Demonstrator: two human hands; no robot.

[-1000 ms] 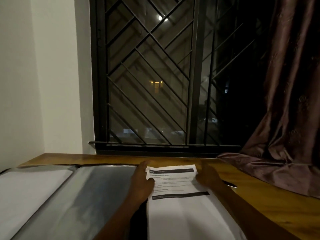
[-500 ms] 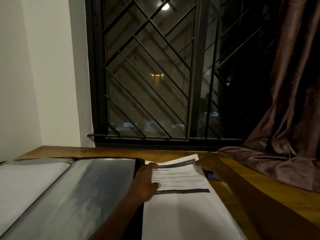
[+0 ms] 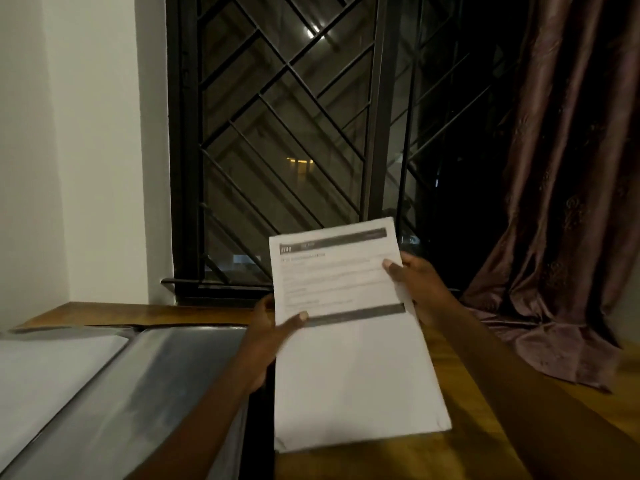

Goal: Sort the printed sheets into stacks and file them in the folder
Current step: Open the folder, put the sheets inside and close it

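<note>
Tabletop point(image 3: 104, 311): left hand point(image 3: 273, 337), right hand point(image 3: 415, 285) edge-pinch sheets point(image 3: 349, 375).

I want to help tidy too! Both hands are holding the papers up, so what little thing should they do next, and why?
Probably carry the printed sheets a little left, over the open folder. The left hand and right hand both grip the sheets by their side edges, far end raised above the wooden table, and the folder lies open beside the left hand.
</note>
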